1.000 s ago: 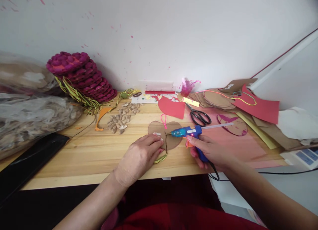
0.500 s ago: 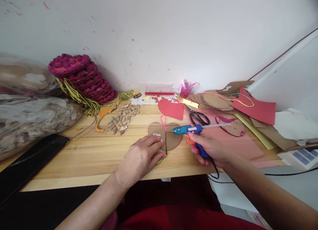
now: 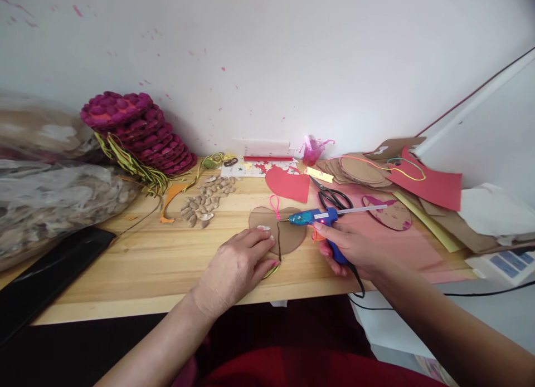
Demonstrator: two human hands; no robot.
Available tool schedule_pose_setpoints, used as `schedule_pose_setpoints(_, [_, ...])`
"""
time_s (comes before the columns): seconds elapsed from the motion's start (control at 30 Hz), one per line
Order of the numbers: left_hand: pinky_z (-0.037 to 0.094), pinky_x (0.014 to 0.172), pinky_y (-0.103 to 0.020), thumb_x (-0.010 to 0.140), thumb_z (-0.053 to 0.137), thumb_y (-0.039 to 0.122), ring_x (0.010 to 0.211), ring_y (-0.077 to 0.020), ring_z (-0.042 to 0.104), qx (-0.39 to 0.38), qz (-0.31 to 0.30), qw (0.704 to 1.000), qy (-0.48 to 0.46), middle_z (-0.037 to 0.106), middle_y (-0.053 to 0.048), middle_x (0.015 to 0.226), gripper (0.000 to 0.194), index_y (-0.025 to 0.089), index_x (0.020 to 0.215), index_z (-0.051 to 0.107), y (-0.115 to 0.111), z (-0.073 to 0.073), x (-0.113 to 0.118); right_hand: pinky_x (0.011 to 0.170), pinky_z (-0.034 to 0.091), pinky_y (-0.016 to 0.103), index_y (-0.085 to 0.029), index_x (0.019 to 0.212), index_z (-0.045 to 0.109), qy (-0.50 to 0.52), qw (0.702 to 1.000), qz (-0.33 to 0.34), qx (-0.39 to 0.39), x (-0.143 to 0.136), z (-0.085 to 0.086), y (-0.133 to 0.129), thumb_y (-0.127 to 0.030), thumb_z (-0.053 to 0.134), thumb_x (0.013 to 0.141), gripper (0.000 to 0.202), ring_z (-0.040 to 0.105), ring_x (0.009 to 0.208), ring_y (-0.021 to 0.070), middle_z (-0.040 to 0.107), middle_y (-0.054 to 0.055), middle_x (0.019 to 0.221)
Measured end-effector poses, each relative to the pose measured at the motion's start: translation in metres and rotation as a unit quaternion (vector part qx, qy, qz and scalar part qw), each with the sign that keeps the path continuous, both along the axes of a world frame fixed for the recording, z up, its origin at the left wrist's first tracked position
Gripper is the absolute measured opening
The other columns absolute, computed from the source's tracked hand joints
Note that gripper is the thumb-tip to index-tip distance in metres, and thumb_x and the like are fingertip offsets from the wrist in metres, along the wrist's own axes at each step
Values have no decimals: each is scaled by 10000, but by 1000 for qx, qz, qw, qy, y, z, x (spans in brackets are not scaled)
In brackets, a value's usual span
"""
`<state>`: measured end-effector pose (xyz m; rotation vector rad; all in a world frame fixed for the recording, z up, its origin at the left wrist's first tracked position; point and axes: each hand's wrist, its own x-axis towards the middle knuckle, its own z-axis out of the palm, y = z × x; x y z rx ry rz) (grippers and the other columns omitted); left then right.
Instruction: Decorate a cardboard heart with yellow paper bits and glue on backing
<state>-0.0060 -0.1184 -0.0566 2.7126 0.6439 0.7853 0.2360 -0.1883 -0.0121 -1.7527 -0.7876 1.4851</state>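
A brown heart-shaped cardboard piece point(image 3: 293, 238) lies on the wooden table. Down its middle runs a dark brown cord point(image 3: 279, 242), and a pink loop point(image 3: 275, 204) stands at its top notch. My left hand point(image 3: 239, 259) grips the heart's left side, fingers together on top and the thumb by the cord's lower end. In my right hand point(image 3: 345, 245) is a blue glue gun point(image 3: 317, 215), with fingers wrapped round its handle near the orange trigger. Its nozzle points left, at the cord's upper end. A clear glue stick point(image 3: 363, 209) sticks out of the gun's back.
Several pistachio-like shells point(image 3: 196, 207) lie left of the hands. Scissors point(image 3: 334, 197), red paper point(image 3: 288, 185) and cardboard discs point(image 3: 363, 170) are behind the glue gun. A purple stack point(image 3: 142, 133) and a plastic bag point(image 3: 54, 203) stand at left. The gun's black cable point(image 3: 358, 281) hangs over the edge.
The glue gun in my right hand has shifted slightly left, its nozzle staying near the cord's upper end. My left hand keeps its place on the cardboard heart.
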Motion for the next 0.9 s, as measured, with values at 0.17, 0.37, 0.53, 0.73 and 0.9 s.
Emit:
schedule_pose_setpoints(0.17, [513, 966, -424, 881, 595, 280, 1145, -251, 576, -6, -2, 1000, -2, 650, -99, 1163, 303, 183, 1168, 602, 0, 1, 0, 255, 309, 159, -219, 784, 440, -11, 1000, 14, -13, -1, -1, -2, -520, 533, 874, 327, 485, 302, 75, 530, -78, 529])
schedule_pose_setpoints(0.37, [514, 958, -439, 879, 595, 270, 1140, -261, 578, -11, -4, 1000, -6, 647, -103, 1163, 307, 187, 1175, 598, 0, 0, 0, 264, 321, 160, -227, 786, 426, -14, 1000, 5, -5, -1, 0, 3, -504, 537, 876, 311, 488, 309, 77, 529, -82, 524])
schedule_pose_setpoints(0.53, [505, 975, -413, 877, 600, 276, 1154, -247, 566, -12, -1, 1000, 3, 644, -91, 1173, 308, 183, 1171, 597, 0, 0, 0, 261, 317, 166, -224, 794, 437, -1, 1000, 13, -6, -1, -1, -1, -525, 534, 871, 325, 488, 309, 81, 543, -75, 534])
schedule_pose_setpoints(0.73, [514, 966, -420, 868, 610, 269, 1145, -248, 576, -6, 0, 1000, -2, 646, -97, 1172, 322, 184, 1178, 598, -1, -1, 0, 263, 316, 165, -218, 784, 441, -11, 1000, 4, -23, -3, 0, 3, -492, 520, 891, 304, 478, 302, 74, 529, -74, 520])
schedule_pose_setpoints(0.9, [525, 950, -424, 862, 614, 260, 1129, -251, 590, -1, 2, 1000, -10, 653, -102, 1158, 312, 188, 1166, 607, -1, 1, 1, 265, 313, 166, -228, 779, 423, -3, 1000, -1, -15, -2, 0, 2, -519, 528, 876, 325, 484, 314, 80, 531, -76, 528])
